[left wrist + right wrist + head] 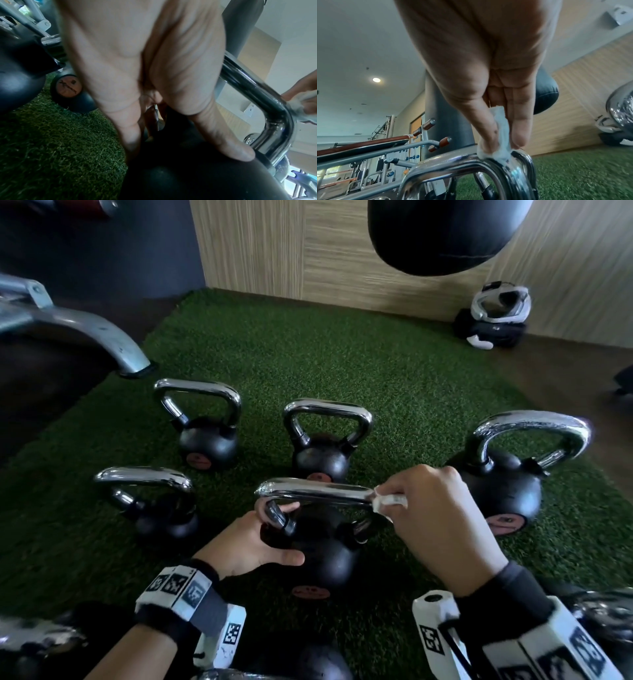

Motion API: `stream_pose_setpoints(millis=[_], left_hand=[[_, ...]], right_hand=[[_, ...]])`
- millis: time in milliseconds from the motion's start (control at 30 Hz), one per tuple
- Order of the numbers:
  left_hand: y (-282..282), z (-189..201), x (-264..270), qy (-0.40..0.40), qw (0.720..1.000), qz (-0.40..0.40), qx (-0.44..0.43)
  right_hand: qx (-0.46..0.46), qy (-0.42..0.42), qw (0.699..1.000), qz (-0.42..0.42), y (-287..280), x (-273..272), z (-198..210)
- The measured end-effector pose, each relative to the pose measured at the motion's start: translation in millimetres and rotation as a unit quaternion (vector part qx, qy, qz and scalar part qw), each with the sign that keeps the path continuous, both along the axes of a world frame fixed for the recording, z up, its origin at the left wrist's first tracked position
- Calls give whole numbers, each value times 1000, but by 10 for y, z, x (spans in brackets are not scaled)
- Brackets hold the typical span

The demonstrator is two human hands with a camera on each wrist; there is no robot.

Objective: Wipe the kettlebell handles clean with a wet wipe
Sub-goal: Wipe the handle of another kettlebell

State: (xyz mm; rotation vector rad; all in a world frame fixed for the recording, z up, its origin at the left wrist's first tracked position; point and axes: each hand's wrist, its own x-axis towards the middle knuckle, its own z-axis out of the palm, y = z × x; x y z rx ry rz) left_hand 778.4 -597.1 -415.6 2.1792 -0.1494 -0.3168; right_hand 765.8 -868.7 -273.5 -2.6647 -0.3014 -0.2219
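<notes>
A black kettlebell (325, 559) with a chrome handle (315, 494) stands on the green turf right in front of me. My left hand (253, 542) grips it, fingers curled round the handle's left upright and the thumb (236, 150) pressed on the black body (188, 175). My right hand (431, 508) pinches a crumpled white wet wipe (388, 501) against the handle's right corner. The right wrist view shows the wipe (501, 135) squeezed between thumb and fingers on top of the chrome bend (513, 159). From the left wrist, the wipe (300, 104) sits just past the handle (254, 88).
Several more chrome-handled kettlebells stand around: back left (205, 440), back centre (322, 453), right (507, 484), left (161, 508). A grey machine leg (96, 333) reaches onto the turf (342, 354) at left. A black punching bag (442, 234) hangs above; gear (493, 316) lies by the wall.
</notes>
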Motion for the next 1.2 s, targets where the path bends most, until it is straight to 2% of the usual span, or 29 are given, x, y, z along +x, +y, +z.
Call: stream_pose_setpoints(millis=[200,333,533,600,733,800,867,967,1067,1133,1200], left_hand=[[-29,40,-10,5,1000,11,-6],[-44,66,-43,15,1000,21,-4],[-33,60,-30,28,999,25,-3],[-21,38,-17,36,998,35,-25],[-6,-14,-15,60,996,40,-54],[-24,9,-43,59,996,58,-42],[-71,135,-113,44,996,75,29],[-102,372,-284,26,978,114,170],[-32,564,-453,-27,945,175,275],[35,757,-555,-102,937,199,269],[43,1022,-627,-159,954,178,179]], right_hand=[[22,3,1000,-5,-93,112,-101],[11,81,997,-8,-230,124,-232],[104,103,989,-6,-317,155,-427],[108,142,984,-1,-282,191,-598],[186,208,960,-8,-254,228,-902],[191,206,960,-14,-271,237,-960],[148,216,965,-16,-306,208,-970],[10,271,960,66,-285,97,-865],[-12,288,943,166,-187,-15,-666],[19,274,939,206,-125,-66,-469],[70,248,936,240,-68,-120,-248]])
